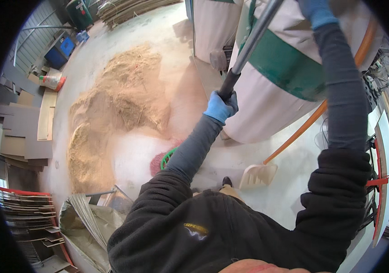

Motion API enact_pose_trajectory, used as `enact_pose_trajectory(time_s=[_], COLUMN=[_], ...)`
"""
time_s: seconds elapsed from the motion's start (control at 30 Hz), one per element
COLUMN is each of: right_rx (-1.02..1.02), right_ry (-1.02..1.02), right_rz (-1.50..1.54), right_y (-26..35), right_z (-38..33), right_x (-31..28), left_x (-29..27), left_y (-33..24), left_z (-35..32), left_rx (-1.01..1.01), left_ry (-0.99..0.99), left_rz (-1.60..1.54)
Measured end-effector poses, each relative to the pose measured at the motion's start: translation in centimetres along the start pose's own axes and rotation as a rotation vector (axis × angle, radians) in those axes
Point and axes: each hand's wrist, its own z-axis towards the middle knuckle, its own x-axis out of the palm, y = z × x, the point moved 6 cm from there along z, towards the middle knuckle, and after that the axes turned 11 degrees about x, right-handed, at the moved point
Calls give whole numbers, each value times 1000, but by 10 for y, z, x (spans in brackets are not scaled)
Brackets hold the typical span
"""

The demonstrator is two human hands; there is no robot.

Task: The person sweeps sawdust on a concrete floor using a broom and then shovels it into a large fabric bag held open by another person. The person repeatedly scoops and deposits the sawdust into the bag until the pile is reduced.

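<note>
My left hand (222, 108), in a blue glove, is wrapped round the black grip of a long grey pole (258, 36). The pole slants up and out of the top of the view, passing in front of a large whitish bag (267, 109) with a green band. My right hand (317, 12), also blue-gloved, reaches up by the upper part of that bag. Its fingers are cut off at the top edge, so what it touches is hidden. Below my left forearm, a reddish bristly head with a green frame (167, 158), perhaps a broom, rests on the floor, partly covered.
A big heap of sawdust (126, 91) spreads over the floor at left. A pale shovel (258, 176) with an orange handle leans by the bag. Stacked boards (26, 214) and a crumpled sack (85, 218) stand lower left; a red-framed rack (378, 182) is at right.
</note>
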Motion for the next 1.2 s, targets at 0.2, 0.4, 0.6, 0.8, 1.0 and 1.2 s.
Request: enact_pose_trajectory(time_s=[0.2, 0.4, 0.6, 0.8, 1.0, 1.2], right_rx=[3, -441, 246, 486, 527, 422], right_ry=[-14, -483, -592, -488, -76, -69], right_rz=[-742, -1249, -726, -220, -270, -200], right_y=[-93, -103, -243, -335, -316, -249], right_z=[-51, -187, -264, -267, -270, -322], right_x=[-75, -210, -323, -380, -347, -249], left_x=[13, -2, 6, -46, -219, -380], left_y=[22, 39, 12, -3, -3, -33], left_z=[124, 153, 155, 128, -2, -166], left_rx=[10, 77, 152, 275, 202, 338], left_ry=[87, -111, -39, 68, -184, -516], left_rz=[113, 199, 172, 402, 496, 404])
